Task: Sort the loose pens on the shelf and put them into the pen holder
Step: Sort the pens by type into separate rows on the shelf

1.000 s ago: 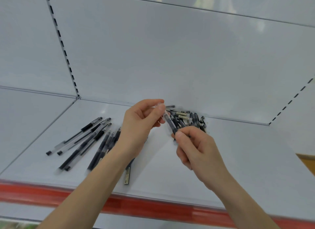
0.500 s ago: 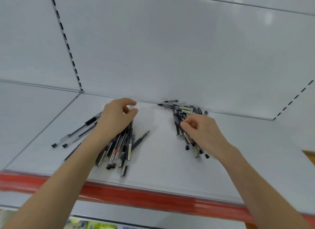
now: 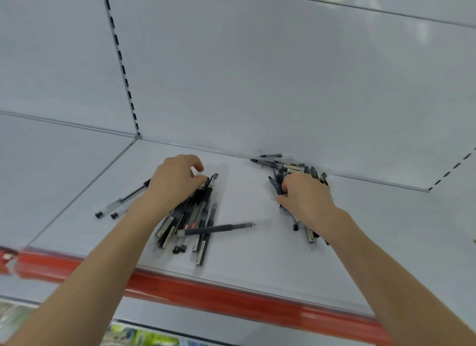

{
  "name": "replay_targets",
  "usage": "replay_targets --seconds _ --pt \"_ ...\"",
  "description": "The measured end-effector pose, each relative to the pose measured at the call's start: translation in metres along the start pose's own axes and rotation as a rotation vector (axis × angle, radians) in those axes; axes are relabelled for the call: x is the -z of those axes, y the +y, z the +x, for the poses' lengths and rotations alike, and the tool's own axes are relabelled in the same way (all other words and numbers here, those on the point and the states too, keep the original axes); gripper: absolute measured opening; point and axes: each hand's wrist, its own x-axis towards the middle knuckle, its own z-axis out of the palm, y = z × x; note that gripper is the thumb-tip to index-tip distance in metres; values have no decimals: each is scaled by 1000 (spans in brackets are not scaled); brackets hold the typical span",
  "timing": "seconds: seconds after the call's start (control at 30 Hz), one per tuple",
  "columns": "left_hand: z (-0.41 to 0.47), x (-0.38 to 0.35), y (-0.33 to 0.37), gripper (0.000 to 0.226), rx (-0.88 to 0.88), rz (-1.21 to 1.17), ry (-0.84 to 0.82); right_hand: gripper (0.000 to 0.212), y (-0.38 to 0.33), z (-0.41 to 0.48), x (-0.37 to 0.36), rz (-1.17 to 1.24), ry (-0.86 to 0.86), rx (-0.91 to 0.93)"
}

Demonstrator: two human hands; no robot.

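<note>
Two piles of loose pens lie on the white shelf (image 3: 244,250). My left hand (image 3: 176,182) sits over the far end of the left pile (image 3: 192,216), fingers curled, thumb and fingertips pinching the tops of the pens. One dark pen (image 3: 219,228) lies crosswise at that pile's right edge. My right hand (image 3: 306,200) covers the right pile (image 3: 307,232) near the back wall, fingers curled round a few dark pens. Two clear pens (image 3: 119,202) lie apart at the left. No pen holder is in view.
A couple of pens (image 3: 274,162) lie against the shelf's back wall (image 3: 257,75). A red price strip (image 3: 219,298) runs along the front edge. A slotted upright (image 3: 121,62) stands at the back left. Blurred goods show on a lower shelf (image 3: 139,336).
Both hands came down from mid-air onto the shelf. The left hand laid its pen on the left pile and closed over it; one pen swung crosswise. The right hand closed on the right pile.
</note>
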Motion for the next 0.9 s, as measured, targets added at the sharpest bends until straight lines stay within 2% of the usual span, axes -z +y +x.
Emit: replay_targets --seconds 0.07,0.17,0.27,0.4,0.5,0.63,0.67,0.73,0.83,0.9 --pt "1 -4 3 24 -27 57 29 35 1 -1 -1 90 0 -8" --pt "2 -11 22 23 -150 35 54 16 9 -6 3 378 103 -67" --pt "5 -27 47 22 -356 45 -110 13 20 -15 11 589 177 -131" --pt "15 -51 65 34 -582 273 -321 7 36 -28 10 700 181 -173" --pt "23 -59 68 37 -636 357 -375 1 45 -38 5 750 159 -198" --pt "26 -57 69 23 -634 377 -358 6 46 -49 4 810 129 -214" --pt "25 -56 68 20 -610 323 -333 7 44 -52 5 847 128 -216" --pt "19 -49 70 12 -506 45 -260 7 38 -58 9 962 142 -202" --pt "1 -29 80 5 -186 -684 -273 10 26 -67 19 1022 176 -128" --pt "-10 -16 85 13 16 -1129 -349 11 16 -72 24 1018 184 -65"
